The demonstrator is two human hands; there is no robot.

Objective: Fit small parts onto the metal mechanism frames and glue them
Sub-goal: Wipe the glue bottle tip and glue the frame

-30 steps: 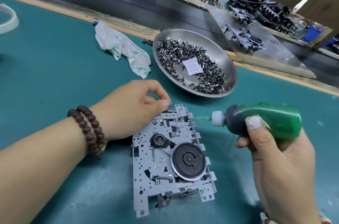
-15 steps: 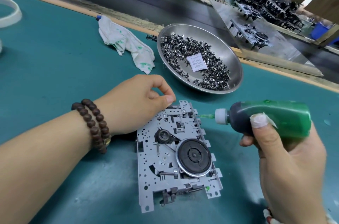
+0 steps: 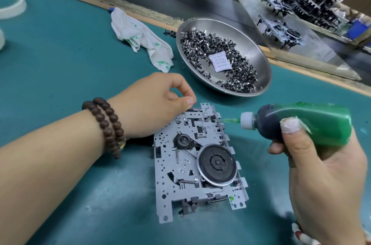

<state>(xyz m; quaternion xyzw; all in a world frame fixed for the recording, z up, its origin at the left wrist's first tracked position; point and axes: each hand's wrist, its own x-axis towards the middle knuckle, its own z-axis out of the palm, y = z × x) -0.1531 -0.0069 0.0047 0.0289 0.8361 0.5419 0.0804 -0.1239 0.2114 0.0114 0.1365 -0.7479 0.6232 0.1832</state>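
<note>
A metal mechanism frame (image 3: 197, 166) lies flat on the teal worktop (image 3: 60, 64); the left hand (image 3: 152, 104) pinches its far edge, the right hand (image 3: 325, 180) grips a green glue bottle (image 3: 313, 124), needle tip at the frame's far-right corner, parts dish (image 3: 259, 60) just beyond.

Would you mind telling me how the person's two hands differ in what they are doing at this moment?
The left hand rests at the far corner of the metal frame, fingertips pinched together there; the right hand grips the green glue bottle. The left hand lies low on the frame; the right hand is raised, holding the bottle sideways with its needle tip at the frame's far edge. Both work on the same frame.
</note>
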